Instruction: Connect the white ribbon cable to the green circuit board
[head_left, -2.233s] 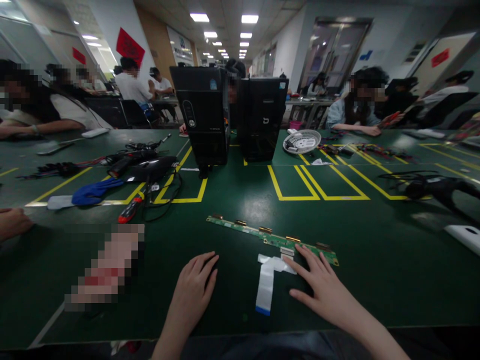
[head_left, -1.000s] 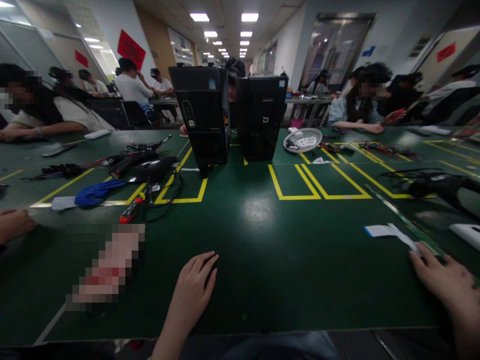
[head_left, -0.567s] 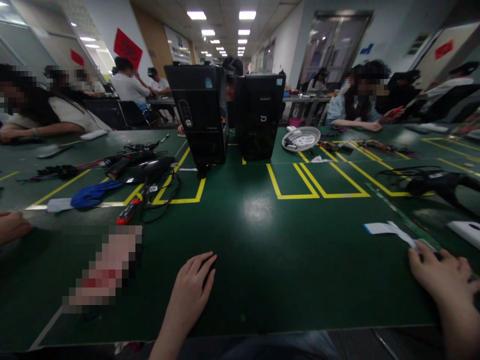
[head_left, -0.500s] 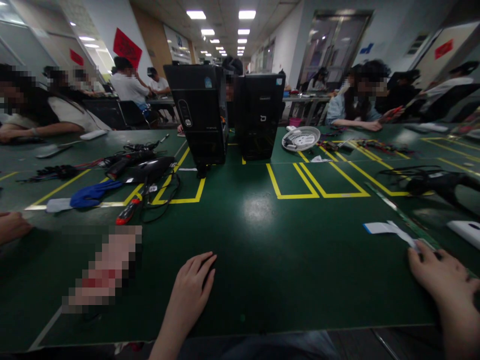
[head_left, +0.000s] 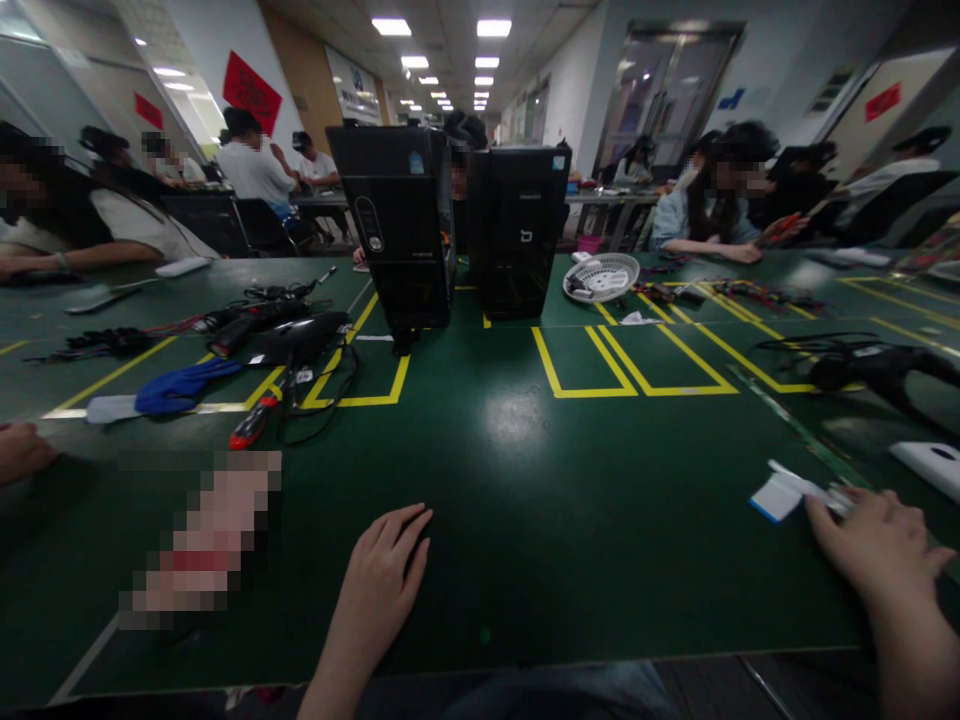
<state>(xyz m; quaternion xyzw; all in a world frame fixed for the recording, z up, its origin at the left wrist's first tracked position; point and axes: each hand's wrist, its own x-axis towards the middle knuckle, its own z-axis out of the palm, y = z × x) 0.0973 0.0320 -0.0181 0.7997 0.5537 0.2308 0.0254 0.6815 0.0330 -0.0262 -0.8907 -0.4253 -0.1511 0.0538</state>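
My left hand [head_left: 390, 565] lies on the green table [head_left: 570, 540], its fingers stretched out and holding nothing. At the right, my right hand [head_left: 874, 550] grips a white flat ribbon cable [head_left: 780, 494] between thumb and fingers. The cable is folded, and its blue-edged end sticks out to the left, just over or on the table; I cannot tell which. Part of the cable is hidden by my fingers.
Two black computer towers [head_left: 397, 240] stand at the back middle. A white basket [head_left: 601, 278] sits to their right. Leftward are a blue glove [head_left: 180, 385], a red-and-black screwdriver [head_left: 253, 424] and tangled cables [head_left: 262, 305]. A black cabled object [head_left: 862, 365] lies far right. Other people sit around.
The ribbon cable's blue end has swung down and to the right, and the strip is now more folded. My right hand has shifted slightly; my left hand stays in place.
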